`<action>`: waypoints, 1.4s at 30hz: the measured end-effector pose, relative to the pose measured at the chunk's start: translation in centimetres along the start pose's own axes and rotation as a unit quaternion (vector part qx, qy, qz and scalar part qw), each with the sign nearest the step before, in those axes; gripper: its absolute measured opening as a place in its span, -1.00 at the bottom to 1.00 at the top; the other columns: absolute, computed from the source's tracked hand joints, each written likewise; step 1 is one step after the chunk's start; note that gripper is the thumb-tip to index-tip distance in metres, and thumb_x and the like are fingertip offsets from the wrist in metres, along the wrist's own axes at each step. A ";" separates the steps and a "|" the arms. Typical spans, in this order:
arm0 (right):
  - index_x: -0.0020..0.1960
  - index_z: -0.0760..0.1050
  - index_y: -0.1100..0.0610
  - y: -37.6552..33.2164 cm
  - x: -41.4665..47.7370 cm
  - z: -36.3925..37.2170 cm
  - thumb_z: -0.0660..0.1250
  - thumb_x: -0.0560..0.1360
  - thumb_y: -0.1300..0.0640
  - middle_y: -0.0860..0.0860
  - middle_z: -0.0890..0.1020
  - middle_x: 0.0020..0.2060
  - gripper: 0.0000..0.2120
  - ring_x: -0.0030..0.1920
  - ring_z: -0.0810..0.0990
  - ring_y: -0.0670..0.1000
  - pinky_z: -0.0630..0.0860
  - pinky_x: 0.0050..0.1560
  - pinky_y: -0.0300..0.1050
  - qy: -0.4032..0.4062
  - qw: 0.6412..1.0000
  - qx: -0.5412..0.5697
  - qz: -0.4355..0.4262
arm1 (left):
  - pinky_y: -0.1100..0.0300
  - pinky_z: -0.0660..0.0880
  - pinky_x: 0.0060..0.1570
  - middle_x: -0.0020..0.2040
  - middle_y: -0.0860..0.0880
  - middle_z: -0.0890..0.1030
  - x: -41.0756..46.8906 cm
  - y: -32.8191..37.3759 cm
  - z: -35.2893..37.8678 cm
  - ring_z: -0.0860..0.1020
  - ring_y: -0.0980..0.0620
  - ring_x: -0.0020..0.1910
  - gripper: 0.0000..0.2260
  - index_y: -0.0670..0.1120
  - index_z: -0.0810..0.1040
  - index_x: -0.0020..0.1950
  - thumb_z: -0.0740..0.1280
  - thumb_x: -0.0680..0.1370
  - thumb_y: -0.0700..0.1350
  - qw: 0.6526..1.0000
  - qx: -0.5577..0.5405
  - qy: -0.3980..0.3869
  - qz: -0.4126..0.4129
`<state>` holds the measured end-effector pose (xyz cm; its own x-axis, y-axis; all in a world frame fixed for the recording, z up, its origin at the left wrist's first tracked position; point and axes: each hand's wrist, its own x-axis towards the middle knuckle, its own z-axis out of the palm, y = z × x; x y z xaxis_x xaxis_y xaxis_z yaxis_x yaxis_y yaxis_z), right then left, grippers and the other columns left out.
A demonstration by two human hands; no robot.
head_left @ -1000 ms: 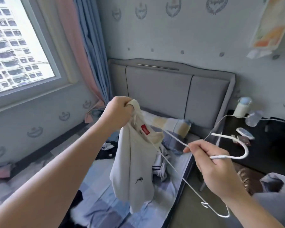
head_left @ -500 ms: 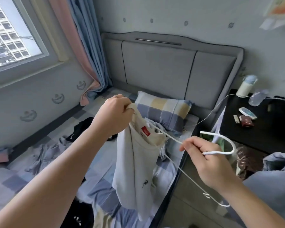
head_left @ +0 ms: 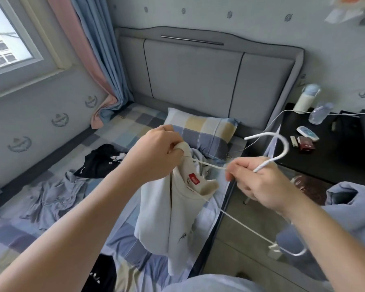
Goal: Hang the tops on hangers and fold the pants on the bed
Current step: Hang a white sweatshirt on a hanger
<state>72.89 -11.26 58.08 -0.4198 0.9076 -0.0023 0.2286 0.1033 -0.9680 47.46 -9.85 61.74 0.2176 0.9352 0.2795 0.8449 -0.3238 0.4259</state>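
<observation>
Left grip [head_left: 154,152]: clenched on the collar edge of the cream knit top with red neck label [head_left: 171,224]. It holds the top up over the near edge of the check-sheeted bed [head_left: 13,234], so the neck hole hangs open.

Right grip [head_left: 259,182]: fingers curled round the white wire hanger [head_left: 286,146] just below its hook, with one hanger arm entering the collar.

Judged step: threading the first shoulder.

A crumpled black garment [head_left: 101,163] and a crumpled grey garment [head_left: 53,199] lie on the bed.
</observation>
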 end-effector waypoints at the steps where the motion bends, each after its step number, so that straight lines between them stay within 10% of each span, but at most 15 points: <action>1: -0.24 0.60 0.09 0.2 0.6 1.0 0.25 0.65 0.07 0.02 0.25 -0.57 -0.68 -0.55 0.16 -0.01 0.11 -0.51 -0.18 0.004 1.000 -0.024 0.004 | 0.22 0.30 -0.32 -0.24 0.05 0.41 -0.1 0.2 0.4 0.40 0.12 -0.24 -0.81 -0.17 0.51 -0.25 0.27 0.56 -0.19 1.000 -0.006 0.004 0.000; 9: -0.21 0.57 0.19 1.1 0.6 3.1 0.22 0.64 0.16 -0.20 0.37 -0.60 -0.71 -0.57 0.32 -0.17 0.20 -0.47 -0.44 0.049 0.997 -0.029 -0.056 | 0.04 0.40 -0.23 -0.23 -0.07 0.46 -1.2 0.9 1.7 0.41 -0.02 -0.21 -0.82 -0.24 0.52 -0.24 0.31 0.52 -0.17 1.000 0.012 -0.007 -0.008; 17: -0.40 0.47 -0.07 3.2 2.0 6.8 0.22 0.63 0.19 -0.16 0.31 -0.56 -0.56 -0.50 0.22 -0.10 0.19 -0.43 -0.22 0.009 1.000 0.015 0.005 | 0.01 0.40 -0.12 -0.20 -0.05 0.47 -1.6 3.1 3.5 0.42 -0.12 -0.15 -0.77 -0.21 0.51 -0.27 0.31 0.57 -0.17 0.999 -0.006 -0.024 0.030; 22: -0.27 0.55 0.14 2.9 1.2 4.9 0.23 0.62 0.14 -0.15 0.31 -0.57 -0.69 -0.54 0.22 -0.12 0.18 -0.48 -0.32 0.009 0.993 0.104 -0.045 | 0.04 0.28 0.07 -0.07 0.15 0.42 -1.8 1.8 3.3 0.30 0.02 -0.01 -0.80 0.01 0.55 -0.16 0.23 0.54 0.08 0.995 0.051 -0.055 0.064; 26: -0.23 0.61 0.12 3.4 1.4 3.1 0.25 0.59 0.08 -0.03 0.25 -0.57 -0.72 -0.53 0.13 -0.01 0.08 -0.48 -0.18 0.017 0.991 0.125 -0.044 | 0.10 0.31 0.02 -0.06 0.21 0.51 -1.6 -0.5 1.1 0.41 0.07 -0.02 -0.53 0.15 0.56 0.06 0.03 0.49 0.40 0.977 0.133 -0.137 0.099; 35: -0.04 0.69 -0.01 4.2 1.7 -1.7 0.31 0.59 -0.04 0.05 0.66 -0.30 -0.80 -0.38 0.51 -0.06 0.47 -0.29 -0.26 0.006 0.997 0.024 -0.068 | 0.03 0.51 -0.31 -0.19 0.12 0.58 -2.4 -3.6 0.1 0.54 0.03 -0.25 -0.51 -0.01 0.58 -0.03 -0.03 0.62 0.26 0.976 0.141 -0.087 0.141; 42: -0.09 0.62 0.06 3.8 2.0 -0.2 0.26 0.60 0.01 -0.05 0.63 -0.34 -0.79 -0.34 0.51 -0.15 0.44 -0.24 -0.29 0.037 0.995 -0.009 -0.089 | -0.03 0.50 -0.19 -0.19 0.07 0.51 -3.1 -0.6 2.8 0.54 -0.09 -0.16 -0.48 -0.03 0.47 -0.03 -0.11 0.58 0.30 0.975 0.150 -0.135 0.090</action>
<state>73.08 -8.95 54.45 -0.3889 0.9020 0.1875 0.1725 0.2713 -0.9469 47.61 -12.17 58.21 0.4631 0.8834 0.0719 0.8768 -0.4685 0.1086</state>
